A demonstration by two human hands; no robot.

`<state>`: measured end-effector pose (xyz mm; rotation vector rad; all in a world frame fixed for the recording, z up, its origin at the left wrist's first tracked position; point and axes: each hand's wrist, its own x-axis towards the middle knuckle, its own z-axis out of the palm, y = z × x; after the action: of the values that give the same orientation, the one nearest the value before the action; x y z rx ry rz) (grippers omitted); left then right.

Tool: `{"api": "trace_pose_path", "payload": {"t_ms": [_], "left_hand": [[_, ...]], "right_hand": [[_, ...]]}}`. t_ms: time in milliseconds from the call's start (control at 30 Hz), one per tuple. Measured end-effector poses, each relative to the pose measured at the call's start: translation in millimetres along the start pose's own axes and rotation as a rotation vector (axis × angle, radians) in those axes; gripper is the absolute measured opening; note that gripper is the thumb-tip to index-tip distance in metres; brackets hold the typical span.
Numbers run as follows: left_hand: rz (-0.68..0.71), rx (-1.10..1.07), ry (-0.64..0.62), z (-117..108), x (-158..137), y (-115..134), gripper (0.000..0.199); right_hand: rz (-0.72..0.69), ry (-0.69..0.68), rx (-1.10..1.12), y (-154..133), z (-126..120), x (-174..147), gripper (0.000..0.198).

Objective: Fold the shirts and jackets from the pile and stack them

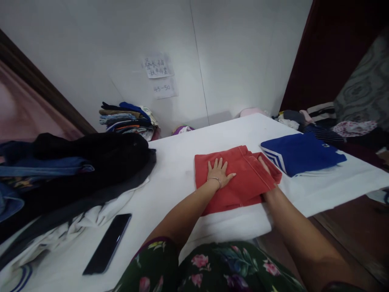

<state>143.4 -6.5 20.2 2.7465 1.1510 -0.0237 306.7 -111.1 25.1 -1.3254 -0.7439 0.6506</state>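
Observation:
A folded red garment [234, 190] lies in front of me on the white-covered table. My left hand [219, 172], a thin bracelet at its wrist, presses flat on top of it with the fingers spread. At the garment's right side, my right hand [263, 164] is tucked among the cloth layers. A flap of red fabric covers most of that hand, so its grip is hidden. Just right of the red garment sits a folded blue garment [304, 154] with white stripes along its left edge.
Dark clothes [121, 162] and jeans are heaped on the left. A phone [107, 243] lies near the front left. Behind the table rises a folded clothing stack [127, 119]; more clothes [322, 117] pile at the far right. Paper notes [159, 67] hang on the wall.

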Motion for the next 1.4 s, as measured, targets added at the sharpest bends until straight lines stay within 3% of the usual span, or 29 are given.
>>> {"api": "trace_pose_path", "payload": {"t_ms": [100, 167, 267, 367, 533, 600, 700, 800, 900, 1033, 1233, 1400], "left_hand": [[0.011, -0.014, 0.000, 1, 1, 2, 0.089], [0.020, -0.006, 0.000, 1, 2, 4, 0.091], [0.021, 0.039, -0.016, 3, 4, 6, 0.088], [0.020, 0.064, -0.028, 7, 6, 8, 0.085], [0.045, 0.039, -0.025, 7, 9, 10, 0.073], [0.063, -0.016, -0.018, 2, 10, 6, 0.064], [0.028, -0.106, 0.025, -13, 10, -12, 0.054], [-0.142, -0.129, 0.170, -29, 10, -45, 0.045], [-0.330, -0.219, 0.251, -39, 15, -81, 0.038], [-0.386, -0.303, 0.209, -42, 35, -113, 0.039], [-0.473, -0.375, 0.123, -36, 68, -130, 0.036], [-0.543, -0.348, 0.130, -15, 75, -133, 0.027]], "right_hand": [[0.148, -0.049, 0.114, 2, -9, 13, 0.063], [0.280, -0.113, 0.144, 1, -17, 22, 0.055], [0.334, -0.102, -0.064, -5, -25, 36, 0.045], [0.151, -0.034, -0.376, -19, -13, 35, 0.059], [-0.398, -0.355, -0.642, -36, 56, 6, 0.067], [-0.507, -0.416, -0.788, -27, 74, 4, 0.067], [-0.350, -0.434, -1.080, -1, 72, 18, 0.063], [-0.185, -0.418, -1.274, 26, 54, 35, 0.063], [-0.205, -0.396, -1.323, 38, 46, 39, 0.066], [-0.225, -0.380, -1.327, 38, 48, 35, 0.066], [-0.260, -0.347, -1.327, 40, 48, 34, 0.066], [-0.269, -0.263, -1.311, 45, 48, 33, 0.063]]}}
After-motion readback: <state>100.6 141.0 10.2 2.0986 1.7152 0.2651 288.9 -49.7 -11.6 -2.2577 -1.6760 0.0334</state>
